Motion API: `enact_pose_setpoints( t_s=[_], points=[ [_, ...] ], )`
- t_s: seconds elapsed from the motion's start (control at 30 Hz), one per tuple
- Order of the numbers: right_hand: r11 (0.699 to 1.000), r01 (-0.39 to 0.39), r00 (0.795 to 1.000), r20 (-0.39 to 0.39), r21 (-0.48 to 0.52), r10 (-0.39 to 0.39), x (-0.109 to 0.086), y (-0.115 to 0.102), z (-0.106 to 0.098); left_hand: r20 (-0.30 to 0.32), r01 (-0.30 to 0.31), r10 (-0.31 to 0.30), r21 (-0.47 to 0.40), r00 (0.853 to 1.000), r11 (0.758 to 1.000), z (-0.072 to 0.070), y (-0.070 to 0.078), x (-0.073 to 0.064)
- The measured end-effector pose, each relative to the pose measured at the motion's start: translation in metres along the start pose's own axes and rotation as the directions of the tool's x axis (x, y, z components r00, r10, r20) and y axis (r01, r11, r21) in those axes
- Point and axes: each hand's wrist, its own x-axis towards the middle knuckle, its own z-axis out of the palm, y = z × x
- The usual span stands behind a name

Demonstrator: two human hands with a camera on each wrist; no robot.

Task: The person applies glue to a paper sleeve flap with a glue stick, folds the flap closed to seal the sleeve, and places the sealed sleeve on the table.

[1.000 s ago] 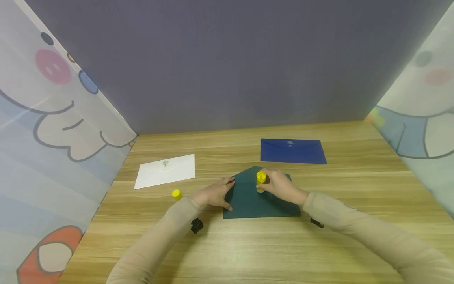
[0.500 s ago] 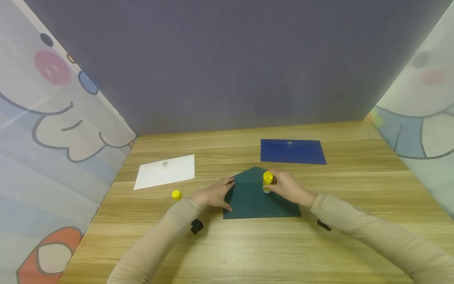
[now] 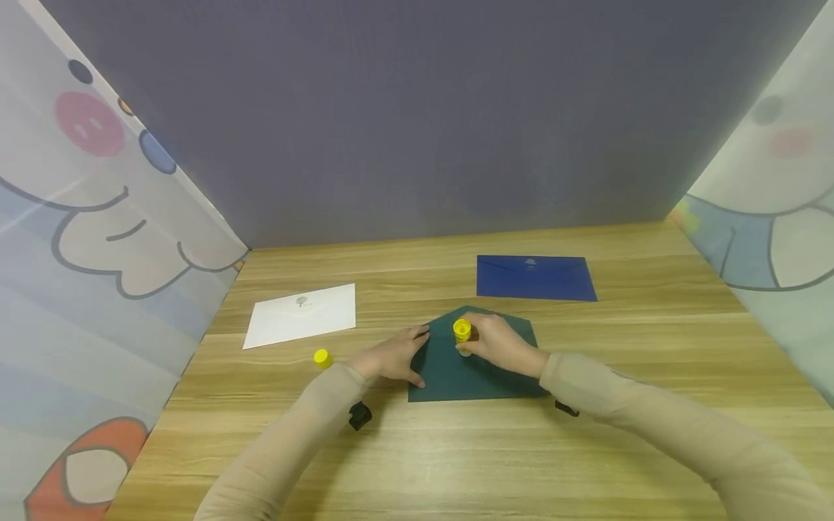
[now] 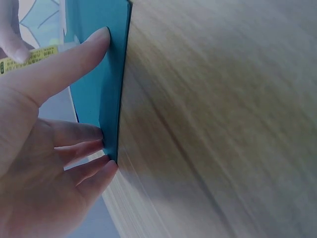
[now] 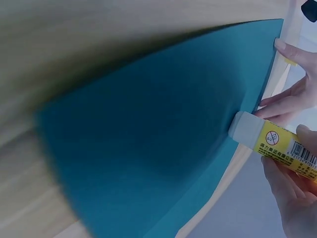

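A dark green envelope (image 3: pixel 446 380) with its pointed flap side away from the person lies on the wooden table. My right hand (image 3: pixel 500 344) holds a yellow glue stick (image 3: pixel 462 333) upright over the envelope, between thumb and fingers. In the right wrist view, the white end of the glue stick (image 5: pixel 277 144) meets the green paper near the flap fold. My left hand (image 3: pixel 391 354) rests at the envelope's left edge, fingers spread. Seen from the left wrist, the thumb and fingertips of that hand (image 4: pixel 34 163) touch the green paper (image 4: pixel 89 94) along its edge.
The yellow cap (image 3: pixel 322 358) stands on the table left of my left hand. Behind it lies a white envelope (image 3: pixel 302 318) with a small tree print. A blue envelope (image 3: pixel 536 278) lies at the back right. A grey panel (image 3: pixel 443 123) borders the table's far edge.
The right hand with the glue stick first shifted right across the green envelope, then back left, now further left than at the start. The left hand has stayed in place.
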Motion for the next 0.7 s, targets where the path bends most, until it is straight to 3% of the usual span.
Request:
enact_pose_setpoints(
  t_s=[0.37,0.7],
  points=[
    [1.0,0.012,0.999,0.033,0.005,-0.012,0.016,-0.013,0.011,0.004,0.014,-0.014,-0.006,1.0,1.0,0.0,-0.002,0.0],
    [0.998,-0.055,0.997,0.05,0.028,0.053,0.005,-0.004,0.002,-0.001,-0.019,0.019,-0.001,1.0,1.0,0.0,-0.001,0.0]
  ],
)
